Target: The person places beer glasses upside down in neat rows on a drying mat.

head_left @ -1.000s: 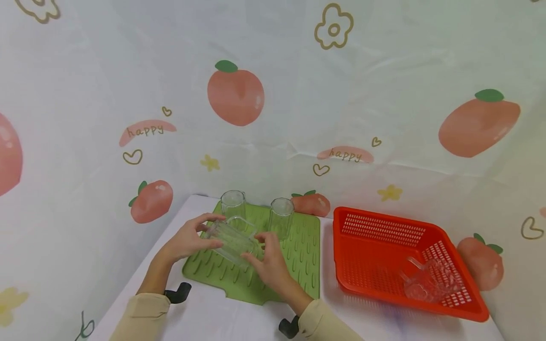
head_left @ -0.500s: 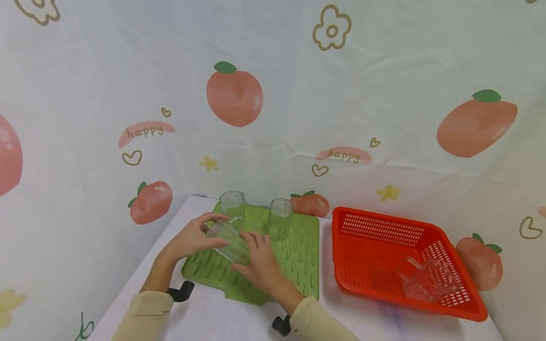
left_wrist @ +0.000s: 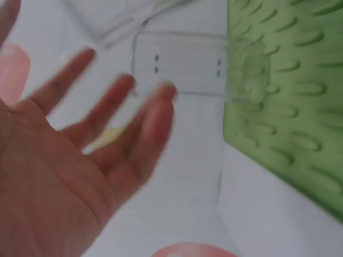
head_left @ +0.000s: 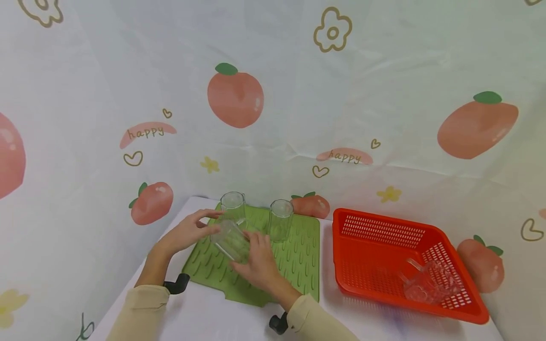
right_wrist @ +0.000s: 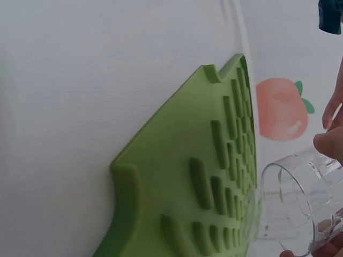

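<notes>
Above a green ridged mat (head_left: 298,258) hangs a clear glass mug (head_left: 231,242), tilted, gripped by my right hand (head_left: 261,263). In the right wrist view, the thumb and fingertips lie round the mug (right_wrist: 292,203) near its round end. My left hand (head_left: 187,233) is at the mug's upper left end. The left wrist view shows that hand (left_wrist: 80,155) with spread fingers and nothing in its grasp. Two clear glasses stand upright at the back of the mat, one on the left (head_left: 233,204) and one on the right (head_left: 281,221).
A red perforated basket (head_left: 379,258) stands to the right on the white tabletop (head_left: 204,317). Clear glassware (head_left: 428,284) lies in its right end. A white cloth with fruit prints (head_left: 273,156) hangs behind the table.
My right hand has shifted left along the mug to take a fuller grip. My left hand has loosened from the mug's upper end and drawn slightly up and left.
</notes>
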Available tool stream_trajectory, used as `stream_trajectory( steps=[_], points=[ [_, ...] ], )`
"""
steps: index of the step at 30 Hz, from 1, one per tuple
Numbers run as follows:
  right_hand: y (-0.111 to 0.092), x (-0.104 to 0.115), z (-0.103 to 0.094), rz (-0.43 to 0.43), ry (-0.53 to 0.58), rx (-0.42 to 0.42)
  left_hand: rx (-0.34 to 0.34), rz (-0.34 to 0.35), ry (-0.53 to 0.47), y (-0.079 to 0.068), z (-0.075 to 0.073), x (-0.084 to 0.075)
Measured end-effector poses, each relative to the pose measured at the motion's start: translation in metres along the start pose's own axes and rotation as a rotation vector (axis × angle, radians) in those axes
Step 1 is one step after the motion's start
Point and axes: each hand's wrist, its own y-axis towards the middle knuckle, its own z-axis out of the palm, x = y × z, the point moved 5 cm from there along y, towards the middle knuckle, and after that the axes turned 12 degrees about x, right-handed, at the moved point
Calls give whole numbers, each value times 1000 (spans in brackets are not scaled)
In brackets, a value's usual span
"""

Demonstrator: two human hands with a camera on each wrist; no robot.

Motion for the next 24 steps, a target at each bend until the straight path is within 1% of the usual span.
stream_trajectory(
  steps=[3, 5, 8, 10, 13, 14, 18, 21, 24],
  points=[
    [-2, -4, 1, 10, 7, -17, -11, -83, 41, 3, -10, 10],
    [-3, -7, 3, 15, 13, -25, -20, -129, 59, 6, -14, 18],
    [-5, -9, 6, 25, 27, -20, -53, -165, 81, 11, -15, 34],
    [-6, -11, 8, 30, 39, -11, -85, -185, 110, 16, -13, 45],
    [-6, -14, 10, 34, 50, 12, -141, -208, 187, 22, -7, 61],
    [-6, -15, 11, 37, 55, 23, -149, -221, 208, 23, -4, 67],
    [-2, -18, 14, 64, 86, 71, -151, -248, 244, 30, 6, 88],
    [4, -17, 19, 66, 152, 101, -136, -284, 248, 30, 9, 99],
    [12, -14, 24, 50, 223, 125, -134, -326, 267, 29, 9, 107]
  ],
)
